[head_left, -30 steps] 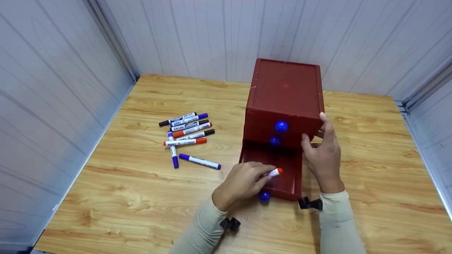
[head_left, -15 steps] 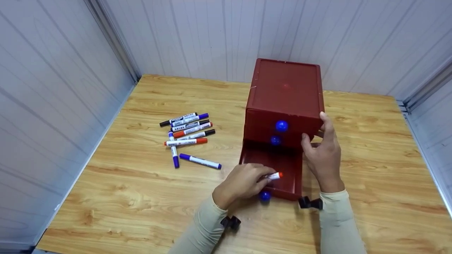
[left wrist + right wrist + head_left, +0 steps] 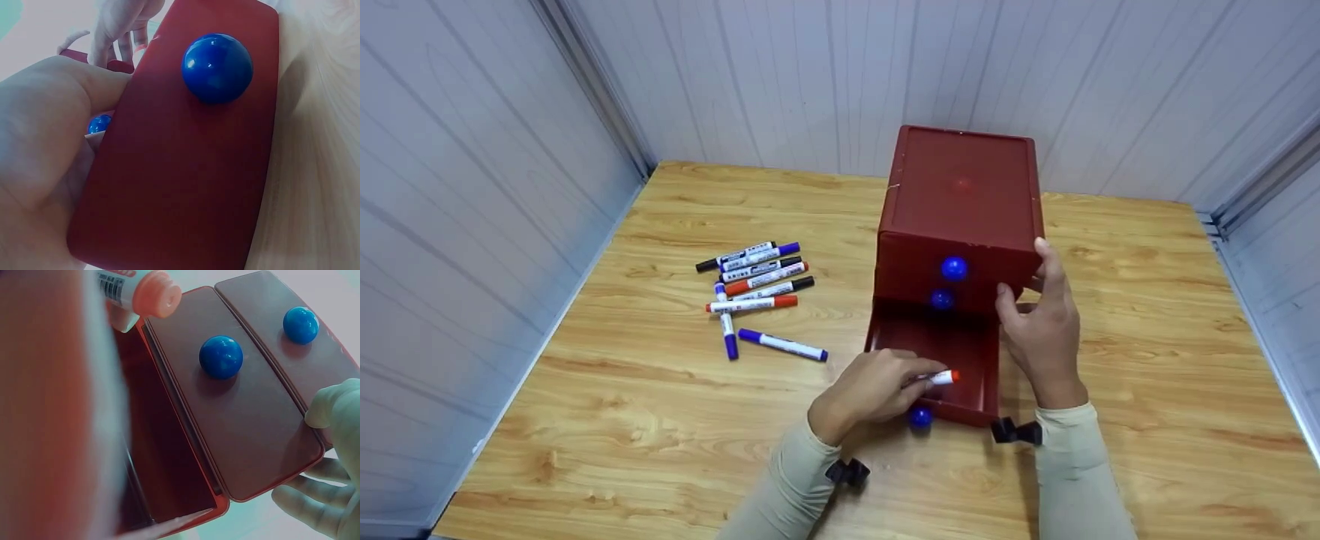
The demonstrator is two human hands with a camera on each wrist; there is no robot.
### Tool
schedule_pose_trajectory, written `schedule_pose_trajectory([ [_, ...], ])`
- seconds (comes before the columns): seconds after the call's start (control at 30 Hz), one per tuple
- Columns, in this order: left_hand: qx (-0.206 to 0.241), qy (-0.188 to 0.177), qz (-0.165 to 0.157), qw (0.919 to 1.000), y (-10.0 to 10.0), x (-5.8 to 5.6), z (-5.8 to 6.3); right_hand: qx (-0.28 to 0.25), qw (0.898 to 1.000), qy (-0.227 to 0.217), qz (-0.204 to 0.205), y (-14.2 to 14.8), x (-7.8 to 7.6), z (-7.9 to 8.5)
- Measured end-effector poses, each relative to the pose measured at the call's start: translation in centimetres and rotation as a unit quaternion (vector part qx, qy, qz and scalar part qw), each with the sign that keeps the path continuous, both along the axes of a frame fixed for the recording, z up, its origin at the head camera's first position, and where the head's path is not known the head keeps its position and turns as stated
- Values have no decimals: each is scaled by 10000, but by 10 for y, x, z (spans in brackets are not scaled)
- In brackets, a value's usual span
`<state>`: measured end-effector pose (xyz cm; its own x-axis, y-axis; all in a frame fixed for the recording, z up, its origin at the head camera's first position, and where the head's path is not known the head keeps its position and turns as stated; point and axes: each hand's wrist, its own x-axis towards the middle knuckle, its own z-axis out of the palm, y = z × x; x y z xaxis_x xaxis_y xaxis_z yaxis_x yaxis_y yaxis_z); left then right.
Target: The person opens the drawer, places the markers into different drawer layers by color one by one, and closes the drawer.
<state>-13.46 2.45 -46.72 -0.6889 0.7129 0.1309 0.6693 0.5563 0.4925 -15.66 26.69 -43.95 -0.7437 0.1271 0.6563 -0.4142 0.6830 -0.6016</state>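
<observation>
My left hand (image 3: 874,386) pinches a white marker with an orange-red end (image 3: 946,377) over the open bottom drawer (image 3: 975,360) of a dark red drawer cabinet (image 3: 962,191). In the right wrist view the marker (image 3: 126,288) shows at the upper left, above the drawer's inside. My right hand (image 3: 1044,337) grips the cabinet's front right corner, its thumb on the front and its fingers round the side. Blue ball knobs stick out from the two closed drawers (image 3: 911,262) above. The open drawer's own blue knob (image 3: 217,68) fills much of the left wrist view.
Several double-ended markers (image 3: 761,274) lie in a loose pile on the wooden table (image 3: 660,420), left of the cabinet. A blue-capped marker (image 3: 784,345) lies apart, nearer the drawer. Pale panel walls (image 3: 780,82) enclose the table at the back and sides.
The marker in my left hand has tipped slightly lower at its orange-red end, toward the drawer floor. My right hand keeps its place on the cabinet.
</observation>
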Motion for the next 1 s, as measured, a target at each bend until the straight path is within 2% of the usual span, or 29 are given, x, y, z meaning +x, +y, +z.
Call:
schedule_pose_trajectory([
  [0.23, -87, -136, 0, 9999, -1, 0, 1, -38, 10000, 3, -15, 0, 1, -1],
  [0.67, -48, -89, 51, 9999, -1, 1, -1, -68, 10000, 8, -10, 0, 1, -3],
  [0.83, -158, -229, -154, 9995, 1, -5, 5, -101, 9999, 71, -32, -1, 0, -2],
  [1.0, -386, -574, -274, 9972, 5, -10, 12, -162, 9998, 107, -40, -1, -1, -2],
])
